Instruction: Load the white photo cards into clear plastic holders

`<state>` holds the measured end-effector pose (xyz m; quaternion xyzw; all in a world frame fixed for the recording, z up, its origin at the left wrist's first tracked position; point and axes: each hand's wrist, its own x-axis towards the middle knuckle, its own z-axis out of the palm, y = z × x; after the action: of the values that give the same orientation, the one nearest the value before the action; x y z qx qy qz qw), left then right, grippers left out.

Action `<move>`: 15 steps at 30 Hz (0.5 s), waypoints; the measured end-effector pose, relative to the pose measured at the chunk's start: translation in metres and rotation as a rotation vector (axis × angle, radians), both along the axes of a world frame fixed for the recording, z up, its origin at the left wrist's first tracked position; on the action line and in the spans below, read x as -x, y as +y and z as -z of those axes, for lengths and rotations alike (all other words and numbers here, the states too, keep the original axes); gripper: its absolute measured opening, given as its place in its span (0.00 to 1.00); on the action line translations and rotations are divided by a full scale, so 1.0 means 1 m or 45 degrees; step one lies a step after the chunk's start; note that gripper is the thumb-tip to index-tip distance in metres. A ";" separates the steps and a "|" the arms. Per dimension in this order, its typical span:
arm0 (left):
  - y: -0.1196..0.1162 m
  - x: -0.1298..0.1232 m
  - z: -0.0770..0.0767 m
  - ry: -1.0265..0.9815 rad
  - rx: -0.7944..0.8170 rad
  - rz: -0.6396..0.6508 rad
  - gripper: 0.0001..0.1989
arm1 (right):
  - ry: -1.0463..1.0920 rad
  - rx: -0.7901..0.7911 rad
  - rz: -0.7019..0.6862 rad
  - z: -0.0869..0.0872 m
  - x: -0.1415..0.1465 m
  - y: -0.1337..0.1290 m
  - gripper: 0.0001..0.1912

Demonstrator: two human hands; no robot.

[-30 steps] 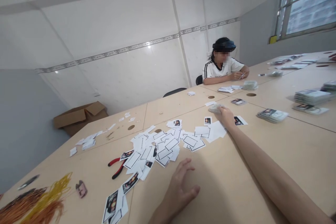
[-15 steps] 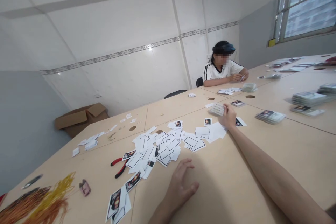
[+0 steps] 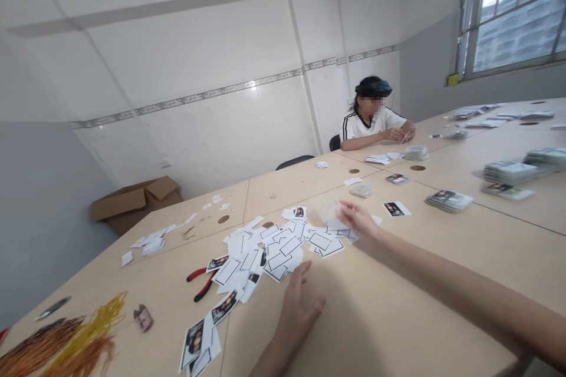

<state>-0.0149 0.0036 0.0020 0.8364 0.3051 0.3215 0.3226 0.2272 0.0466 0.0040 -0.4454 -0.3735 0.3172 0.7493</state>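
The right hand [image 3: 357,218] hangs open above the desk [image 3: 398,312], fingers spread, clamped on nothing, with a blurred pale sheet [image 3: 329,207] just beyond it. The left hand [image 3: 301,312] is open too, fingers splayed, at the near edge of the heap of thin white paper scraps [image 3: 276,247] with black-bordered rectangles. Beyond the right hand lies a squared card stack [image 3: 361,189]. Red-handled pliers [image 3: 198,284] lie left of the heap, and thicker stacks [image 3: 448,201] sit right. At the far end, a co-worker [image 3: 371,123] works with both hands together.
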 end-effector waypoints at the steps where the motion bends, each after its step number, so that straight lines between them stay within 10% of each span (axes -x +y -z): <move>1: 0.000 0.000 0.001 -0.020 0.019 -0.018 0.27 | -0.004 0.002 -0.071 0.004 0.017 -0.015 0.11; 4: 0.000 0.001 0.002 -0.056 0.081 -0.057 0.30 | -0.185 -0.021 -0.323 0.013 0.051 -0.059 0.14; 11: 0.010 0.001 -0.008 -0.174 0.103 -0.369 0.16 | -1.630 -0.518 0.060 0.000 0.050 -0.095 0.11; 15: -0.003 -0.002 -0.029 -0.330 -0.097 -0.593 0.13 | -1.964 -0.576 0.102 0.005 0.058 -0.090 0.09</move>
<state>-0.0127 0.0008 0.0312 0.7069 0.4332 0.5028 0.2445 0.1693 -0.0435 -0.0011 -0.3896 -0.8246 -0.1903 0.3633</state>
